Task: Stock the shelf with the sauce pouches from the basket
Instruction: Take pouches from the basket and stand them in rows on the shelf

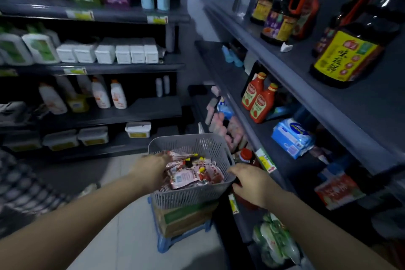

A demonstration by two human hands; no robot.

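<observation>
A grey perforated basket [188, 196] stands on a cardboard box below me, filled with several red and white sauce pouches [192, 174]. My left hand [151, 170] reaches into the basket from its left side and lies on the pouches; whether its fingers grip one is hidden. My right hand [249, 184] holds the basket's right rim with curled fingers. The dark shelf unit [291, 166] runs along the right side, close to the basket.
The box sits on a blue plastic stool [166, 242] on the tiled floor. The right shelves carry red ketchup bottles [259, 99], a blue pack [292, 138], soy sauce jugs [348, 50] and red packets [338, 190]. Detergent shelves [94, 68] stand behind.
</observation>
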